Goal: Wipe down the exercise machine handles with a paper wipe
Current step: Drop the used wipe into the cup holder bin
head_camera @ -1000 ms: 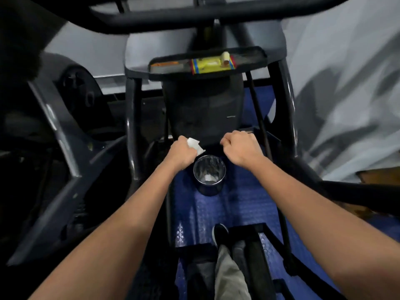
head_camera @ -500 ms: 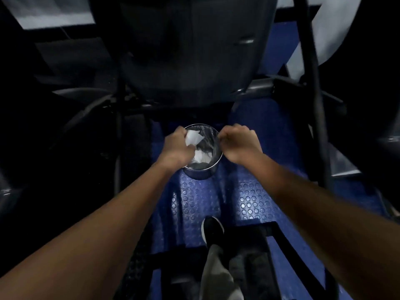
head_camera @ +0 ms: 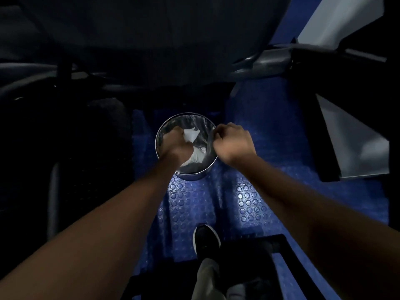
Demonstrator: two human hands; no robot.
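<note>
A round metal bin (head_camera: 195,175) with a clear liner stands on the blue studded floor, crumpled white paper lying in its bottom. My left hand (head_camera: 176,144) is over the bin's mouth and grips a white paper wipe (head_camera: 190,134), whose corner sticks out past the fingers. My right hand (head_camera: 232,140) hovers at the bin's right rim with its fingers curled; whether it pinches the liner is unclear. The dark exercise machine body (head_camera: 151,40) fills the top of the head view; its handles are out of view.
Dark machine frame parts stand on the left (head_camera: 54,169). A grey machine cover (head_camera: 355,146) and a grey arm (head_camera: 268,63) are on the right. My black shoe (head_camera: 205,239) rests on the floor below the bin, beside a black pedal frame (head_camera: 259,245).
The view has tilted down from the machine's console to the floor. Both hands have dropped toward the bin, and my left hand with the wipe is now over its opening.
</note>
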